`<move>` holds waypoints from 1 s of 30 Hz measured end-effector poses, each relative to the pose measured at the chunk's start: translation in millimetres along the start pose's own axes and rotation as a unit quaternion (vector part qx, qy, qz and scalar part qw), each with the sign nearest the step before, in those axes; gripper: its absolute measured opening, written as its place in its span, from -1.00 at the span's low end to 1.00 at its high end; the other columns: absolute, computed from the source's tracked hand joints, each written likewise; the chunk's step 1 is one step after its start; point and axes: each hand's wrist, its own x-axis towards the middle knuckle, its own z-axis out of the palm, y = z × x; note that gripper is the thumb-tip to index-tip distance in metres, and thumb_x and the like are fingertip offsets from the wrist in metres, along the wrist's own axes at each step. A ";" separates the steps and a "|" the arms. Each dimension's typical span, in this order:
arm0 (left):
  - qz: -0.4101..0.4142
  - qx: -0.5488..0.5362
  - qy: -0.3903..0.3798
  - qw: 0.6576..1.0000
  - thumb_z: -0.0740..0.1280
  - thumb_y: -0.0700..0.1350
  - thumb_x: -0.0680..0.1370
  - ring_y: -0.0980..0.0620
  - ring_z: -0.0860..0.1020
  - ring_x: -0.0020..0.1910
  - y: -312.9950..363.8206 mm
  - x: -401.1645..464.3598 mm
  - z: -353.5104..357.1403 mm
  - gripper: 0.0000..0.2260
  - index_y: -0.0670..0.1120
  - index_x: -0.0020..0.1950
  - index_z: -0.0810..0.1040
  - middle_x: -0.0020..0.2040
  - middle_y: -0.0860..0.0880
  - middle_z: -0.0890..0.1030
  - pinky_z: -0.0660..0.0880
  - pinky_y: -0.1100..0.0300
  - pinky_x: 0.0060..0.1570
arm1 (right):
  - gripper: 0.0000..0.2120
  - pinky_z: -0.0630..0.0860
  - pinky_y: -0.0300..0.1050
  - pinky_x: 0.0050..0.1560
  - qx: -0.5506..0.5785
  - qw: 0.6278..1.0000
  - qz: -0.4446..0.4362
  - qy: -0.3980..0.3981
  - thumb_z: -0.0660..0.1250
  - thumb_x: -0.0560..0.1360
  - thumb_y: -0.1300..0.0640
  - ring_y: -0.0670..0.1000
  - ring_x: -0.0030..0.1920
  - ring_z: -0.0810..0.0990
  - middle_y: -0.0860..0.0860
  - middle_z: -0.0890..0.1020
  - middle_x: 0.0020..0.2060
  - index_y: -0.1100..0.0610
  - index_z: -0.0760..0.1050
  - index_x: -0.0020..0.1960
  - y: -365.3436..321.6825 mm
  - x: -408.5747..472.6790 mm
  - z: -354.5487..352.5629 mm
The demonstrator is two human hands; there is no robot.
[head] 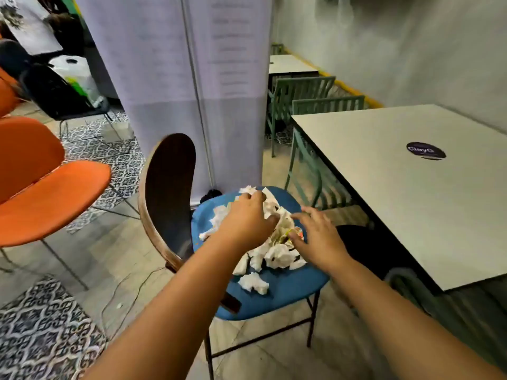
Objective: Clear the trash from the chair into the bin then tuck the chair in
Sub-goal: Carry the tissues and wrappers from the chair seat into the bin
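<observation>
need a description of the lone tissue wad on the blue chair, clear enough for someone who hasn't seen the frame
Start at the blue-seated chair with the dark wooden back, beside the pale table. Most of the crumpled white tissue lies heaped mid-seat under the left hand and right hand. The lone wad sits apart on bare blue seat, nearest the camera, with neither hand on it.

Blue chair seat (288, 292), crumpled white tissues (277, 256) piled on it
</observation>
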 end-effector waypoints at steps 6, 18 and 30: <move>0.073 0.065 -0.015 0.995 0.25 0.13 0.55 -0.14 0.38 0.23 1.8 -0.3 9.2 -0.59 -0.02 0.32 0.35 0.27 -0.08 0.41 0.41 -0.10 0.18 | -0.62 0.45 -0.07 0.17 0.083 0.987 -0.005 -0.136 0.35 0.43 -0.02 0.09 0.13 0.51 0.07 0.53 0.10 0.11 0.53 0.20 -12.4 -31.7 84.1; 0.099 0.104 0.009 0.990 0.24 0.19 0.55 -0.09 0.37 0.24 3.5 -1.0 10.2 -0.57 0.02 0.33 0.34 0.30 -0.02 0.39 0.44 -0.05 0.10 | -0.87 0.51 0.00 -0.04 0.054 0.985 0.039 -0.160 0.24 0.52 0.22 0.12 -0.02 0.54 0.10 0.55 -0.07 0.12 0.55 -0.01 -29.0 -48.6 148.6; 0.059 0.076 0.003 0.995 0.27 0.11 0.55 -0.10 0.39 0.23 25.2 -20.2 48.9 -0.60 -0.01 0.33 0.36 0.29 -0.03 0.40 0.46 -0.09 0.11 | -0.89 0.50 -0.14 -0.17 0.124 0.980 0.084 -0.130 0.29 0.53 0.15 -0.01 -0.15 0.58 0.06 0.60 -0.18 0.13 0.56 -0.14 -5.3 -75.8 112.4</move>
